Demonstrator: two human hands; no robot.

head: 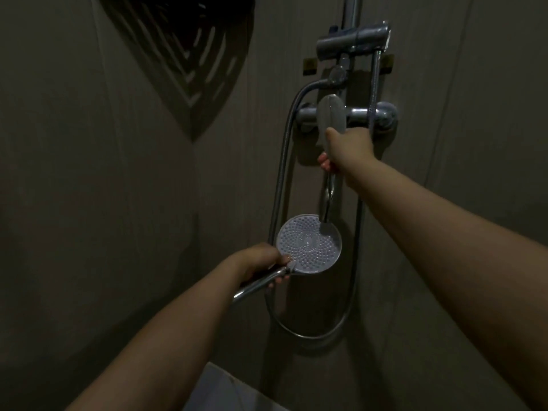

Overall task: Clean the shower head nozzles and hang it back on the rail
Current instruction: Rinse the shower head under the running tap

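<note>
The round shower head [310, 243] faces me with its dotted nozzle plate, low in the middle of the dim stall. My left hand [261, 262] grips its chrome handle [255, 284], thumb near the plate's edge. My right hand [348, 145] is closed around the lower end of the mixer lever [332, 112] on the wall valve. A chrome spout [327, 203] runs down from under that hand and ends just above the nozzle plate. The rail [353, 7] and its holder bracket [353, 40] are at the top, with nothing hanging in the bracket.
The metal hose [281, 161] loops from the valve down below the shower head and back up on the right. A dark slotted corner shelf [184, 54] hangs at the upper left. A pale ledge [225, 390] shows at the bottom edge.
</note>
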